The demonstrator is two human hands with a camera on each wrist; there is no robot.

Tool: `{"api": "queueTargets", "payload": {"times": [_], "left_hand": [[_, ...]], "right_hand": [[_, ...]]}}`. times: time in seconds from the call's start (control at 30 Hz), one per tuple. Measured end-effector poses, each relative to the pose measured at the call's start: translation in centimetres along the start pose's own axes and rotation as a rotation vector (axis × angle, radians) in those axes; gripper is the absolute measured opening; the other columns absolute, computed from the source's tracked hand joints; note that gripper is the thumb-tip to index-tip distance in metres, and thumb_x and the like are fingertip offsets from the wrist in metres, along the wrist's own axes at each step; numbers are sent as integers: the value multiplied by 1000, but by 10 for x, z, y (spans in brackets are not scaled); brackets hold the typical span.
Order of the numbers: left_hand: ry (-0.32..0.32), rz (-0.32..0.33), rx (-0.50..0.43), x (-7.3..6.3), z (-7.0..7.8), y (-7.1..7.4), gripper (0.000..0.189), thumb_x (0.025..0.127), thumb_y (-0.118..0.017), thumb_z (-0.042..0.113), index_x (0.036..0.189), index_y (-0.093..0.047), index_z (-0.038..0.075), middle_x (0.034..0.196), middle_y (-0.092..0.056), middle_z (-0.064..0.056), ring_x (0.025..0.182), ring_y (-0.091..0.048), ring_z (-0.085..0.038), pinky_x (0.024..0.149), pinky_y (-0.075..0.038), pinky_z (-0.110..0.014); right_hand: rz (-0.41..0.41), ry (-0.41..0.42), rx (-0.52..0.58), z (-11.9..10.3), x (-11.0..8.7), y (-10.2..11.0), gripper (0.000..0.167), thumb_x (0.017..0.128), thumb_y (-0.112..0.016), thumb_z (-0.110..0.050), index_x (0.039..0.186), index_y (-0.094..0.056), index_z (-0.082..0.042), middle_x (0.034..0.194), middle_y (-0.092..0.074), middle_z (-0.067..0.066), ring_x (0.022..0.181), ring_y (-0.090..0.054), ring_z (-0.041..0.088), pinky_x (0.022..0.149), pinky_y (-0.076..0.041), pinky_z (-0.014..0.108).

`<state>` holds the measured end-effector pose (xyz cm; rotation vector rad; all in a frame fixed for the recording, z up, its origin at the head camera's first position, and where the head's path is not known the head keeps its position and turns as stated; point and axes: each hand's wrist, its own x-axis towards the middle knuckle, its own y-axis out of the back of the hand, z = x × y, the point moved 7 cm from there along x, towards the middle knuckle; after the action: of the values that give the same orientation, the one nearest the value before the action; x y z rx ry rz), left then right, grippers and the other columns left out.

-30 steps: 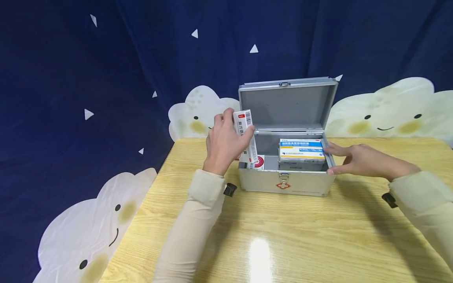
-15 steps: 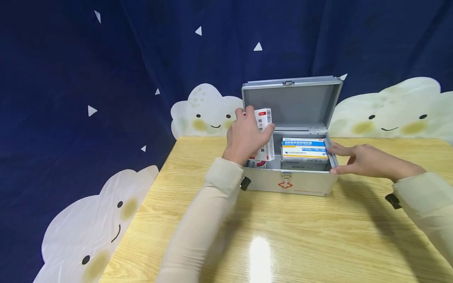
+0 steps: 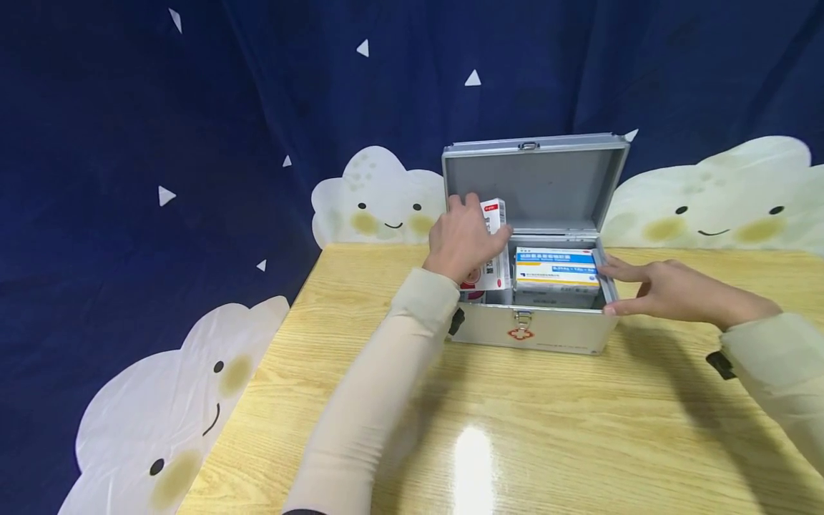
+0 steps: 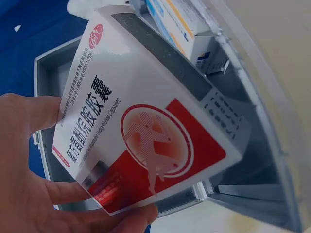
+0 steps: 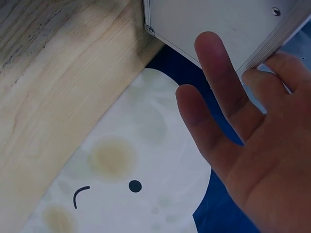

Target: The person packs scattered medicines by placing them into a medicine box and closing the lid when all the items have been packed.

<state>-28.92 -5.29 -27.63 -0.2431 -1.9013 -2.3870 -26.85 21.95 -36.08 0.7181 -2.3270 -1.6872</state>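
Note:
My left hand (image 3: 460,239) grips a white and red medicine box (image 3: 496,275), held tilted over the left part of an aluminium first-aid box (image 3: 560,335). In the left wrist view, the fingers lie along the edges of the medicine box (image 4: 146,87), whose printed face shows. My right hand (image 3: 682,290) holds the right wall of the first-aid box, with fingers over its rim and the thumb at the front corner. A blue and white medicine box (image 3: 556,272) stands inside on the right. Another small box with red print (image 3: 476,295) is partly hidden at the left.
The first-aid box's lid (image 3: 537,186) stands raised at the back. Under everything is a wooden table (image 3: 553,422), its left edge slanting. A dark blue curtain (image 3: 360,107) with cloud prints hangs behind and to the left.
My left hand has carried the white and red medicine box rightward, from the left edge of the first-aid box to over its inside. The right hand keeps its place on the wall.

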Motion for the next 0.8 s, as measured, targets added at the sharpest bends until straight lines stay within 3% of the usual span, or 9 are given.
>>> {"api": "queueTargets", "payload": {"times": [0.3,0.5,0.7,0.8], "left_hand": [[-12,-103,90,6,1,-9,76,90,-52,64,140,-45,8,123,-55,-10,92,-61,-20,73,-57,-33],[29,-196,191,12,9,-17,71,89,-56,62,139,-46,13,126,-54,-8,94,-60,-16,76,-55,-30],[73,-240,218,14,16,-23,67,88,-59,60,140,-49,18,127,-56,-3,100,-60,-12,84,-54,-28],[70,-284,214,15,17,-27,55,89,-58,57,131,-58,22,123,-61,1,99,-61,-11,85,-54,-29]], "right_hand": [[1,12,-34,-3,1,1,87,82,-73,-56,151,-42,-13,156,-37,20,78,-66,4,67,-51,27],[14,33,-53,-2,5,-1,85,83,-73,-55,150,-43,-13,157,-35,19,73,-64,0,65,-49,25],[7,25,-91,0,6,0,86,83,-72,-58,150,-43,-12,157,-35,20,71,-61,0,64,-49,26],[6,31,-102,0,6,-1,86,82,-72,-58,150,-44,-13,157,-35,20,69,-61,-3,63,-48,25]]}}
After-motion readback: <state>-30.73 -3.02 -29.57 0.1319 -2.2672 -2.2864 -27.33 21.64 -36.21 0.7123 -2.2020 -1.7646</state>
